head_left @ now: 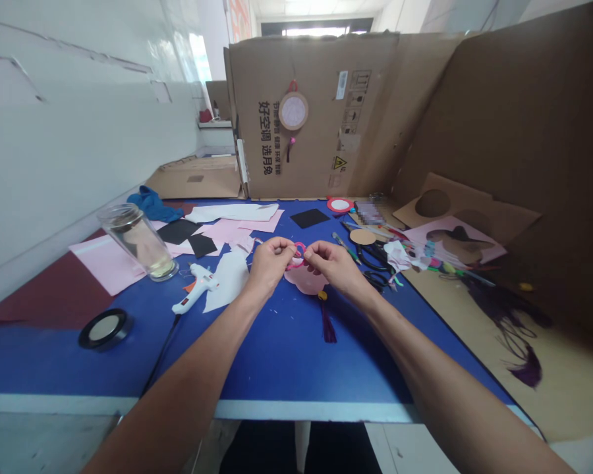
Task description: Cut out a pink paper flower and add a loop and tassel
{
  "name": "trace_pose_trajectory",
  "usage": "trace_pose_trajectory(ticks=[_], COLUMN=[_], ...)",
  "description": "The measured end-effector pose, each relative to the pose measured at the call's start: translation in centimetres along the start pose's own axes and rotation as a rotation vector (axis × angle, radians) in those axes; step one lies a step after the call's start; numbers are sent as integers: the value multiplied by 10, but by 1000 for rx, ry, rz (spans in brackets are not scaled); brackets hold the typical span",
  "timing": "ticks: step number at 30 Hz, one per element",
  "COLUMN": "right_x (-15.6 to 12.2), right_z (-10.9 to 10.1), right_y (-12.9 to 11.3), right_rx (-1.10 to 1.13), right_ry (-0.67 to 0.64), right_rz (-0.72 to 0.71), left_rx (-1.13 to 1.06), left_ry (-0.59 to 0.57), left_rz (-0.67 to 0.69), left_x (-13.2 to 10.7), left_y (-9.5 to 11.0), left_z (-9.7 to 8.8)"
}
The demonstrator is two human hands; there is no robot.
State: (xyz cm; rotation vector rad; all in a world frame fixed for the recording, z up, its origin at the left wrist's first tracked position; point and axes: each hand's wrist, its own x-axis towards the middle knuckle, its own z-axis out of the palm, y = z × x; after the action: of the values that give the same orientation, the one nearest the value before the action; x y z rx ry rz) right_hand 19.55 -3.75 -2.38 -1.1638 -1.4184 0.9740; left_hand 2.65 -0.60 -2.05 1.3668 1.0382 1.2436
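Both hands meet over the middle of the blue table (286,355). My left hand (269,260) and my right hand (332,263) each pinch an end of a small pink loop (299,253) held between them. Just below the hands lies a round pink paper piece (306,280). A dark purple tassel (327,322) with a yellow bead trails from it toward me on the table.
A white glue gun (197,286) with a black cord lies left of my hands, beside a glass jar (138,240) and a black tape roll (103,328). Pink, white and black paper scraps lie behind. Scissors (373,260), pens and craft bits lie right. Cardboard walls (316,112) enclose the back and right.
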Motion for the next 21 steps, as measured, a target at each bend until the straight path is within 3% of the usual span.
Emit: trace_pose_trajectory(ticks=[5, 21], right_x=[0, 0], right_z=[0, 0], right_y=[1, 1], right_rx=[-2, 29], right_ry=[7, -36], right_rz=[-5, 4], left_rx=[47, -42], left_ry=[-11, -15], left_rz=[51, 14], left_x=[1, -2], left_y=[-3, 4], left_z=[-1, 0])
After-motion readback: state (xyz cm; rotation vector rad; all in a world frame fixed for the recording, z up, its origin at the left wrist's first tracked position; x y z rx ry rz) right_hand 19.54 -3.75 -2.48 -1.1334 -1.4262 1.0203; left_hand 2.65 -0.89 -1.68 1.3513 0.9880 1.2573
